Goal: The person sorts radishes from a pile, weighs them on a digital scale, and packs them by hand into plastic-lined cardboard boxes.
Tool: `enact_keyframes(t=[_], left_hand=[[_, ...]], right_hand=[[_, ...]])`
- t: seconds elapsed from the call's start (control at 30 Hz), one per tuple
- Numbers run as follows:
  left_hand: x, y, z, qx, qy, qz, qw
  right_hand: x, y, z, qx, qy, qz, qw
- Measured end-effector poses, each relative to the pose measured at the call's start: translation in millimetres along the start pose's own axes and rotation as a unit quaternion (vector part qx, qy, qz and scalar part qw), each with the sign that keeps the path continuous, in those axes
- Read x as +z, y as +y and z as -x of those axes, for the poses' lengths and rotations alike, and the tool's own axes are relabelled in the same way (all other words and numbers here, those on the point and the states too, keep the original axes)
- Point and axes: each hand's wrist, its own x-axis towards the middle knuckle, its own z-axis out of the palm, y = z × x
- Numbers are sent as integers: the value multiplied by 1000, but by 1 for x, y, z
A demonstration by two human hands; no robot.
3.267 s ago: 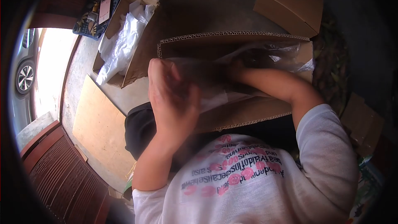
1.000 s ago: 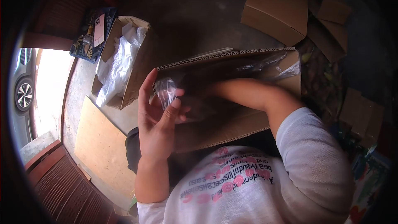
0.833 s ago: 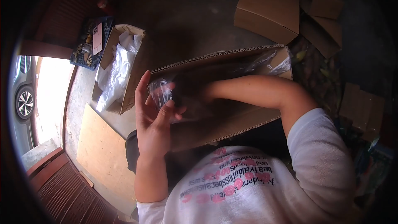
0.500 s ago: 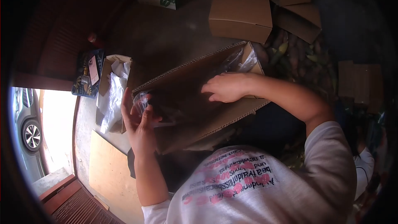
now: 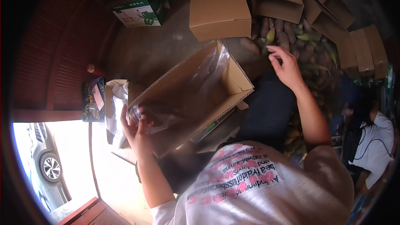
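My left hand [image 5: 137, 127] is at the near left end of an open cardboard box [image 5: 237, 79], its fingers closed on the clear plastic bag [image 5: 160, 121] that lines it. The liner runs up along the inside to the far end of the box. My right hand [image 5: 284, 64] is outside the box, beyond its right end, with fingers apart and nothing in it. It is in front of a pile of long vegetables [image 5: 283, 37], some brown and some green.
A closed carton [image 5: 220, 12] stands behind the box, and opened cartons [image 5: 278, 6] lie behind the pile. On the left are a narrow box with white plastic [image 5: 118, 96] and a phone [image 5: 98, 96]. Another person [image 5: 373, 146] is at the right.
My right hand has left the inside of the box and moved right, toward the vegetables. My left hand stays at the box's left end. The view has shifted, showing more of the right side.
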Motion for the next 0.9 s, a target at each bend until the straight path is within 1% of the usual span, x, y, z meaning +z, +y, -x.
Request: enact_keyframes(t=[0.03, 0.07, 0.1, 0.13, 0.23, 0.27, 0.3, 0.33, 0.4, 0.47, 0.5, 0.57, 0.6, 0.63, 0.7, 0.73, 0.8, 0.87, 0.9], left_hand=[[-1, 1, 0, -6, -1, -1, 1000], [-2, 2, 1, -15, -2, -2, 1000], [-3, 2, 0, -25, -6, -3, 1000], [-8, 0, -2, -27, -11, -15, 999], [-12, 3, -1, -36, 1, -22, 999], [-13, 2, -1, -20, -13, -18, 1000], [-10, 7, 0, -25, 4, -54, 998], [-13, 5, -2, -21, -3, -49, 999], [-24, 5, -7, -29, -23, -50, 998], [-33, 5, -10, -50, -46, -60, 996], [-27, 6, -5, -54, -43, -62, 996], [-10, 13, 4, -55, -35, -60, 996], [-30, 7, -3, -63, -99, -21, 993], [-27, 9, 2, -66, -84, -34, 994], [-17, 14, 12, -72, -56, -61, 994], [-32, 10, 6, -65, -75, -44, 994], [-56, 2, 1, -67, -39, -55, 995], [-55, 1, 5, -68, 13, -76, 995], [-54, -1, 7, -69, 19, -87, 994]], right_hand=[[-3, 23, 12, 40, 23, -13, 999], [-7, 51, 23, 103, 59, -100, 988], [-10, 81, 36, 164, 98, -183, 964], [-15, 109, 52, 196, 116, -151, 962], [-18, 214, 127, 184, 126, -12, 975], [-19, 236, 155, 226, 119, 26, 966], [-17, 250, 187, 269, 108, 61, 955], [-18, 250, 212, 313, 96, 94, 940], [-10, 243, 259, 349, 16, 128, 928], [9, 241, 319, 388, -86, 147, 906], [27, 252, 350, 402, -138, 152, 892], [52, 237, 384, 446, -261, 119, 848], [60, 223, 395, 424, -264, 104, 860], [67, 209, 400, 402, -267, 89, 872], [66, 191, 392, 405, -343, 99, 842], [64, 184, 389, 407, -380, 104, 824], [61, 180, 382, 402, -360, 140, 830], [54, 186, 382, 398, -324, 161, 843], [52, 191, 381, 394, -298, 161, 854]])
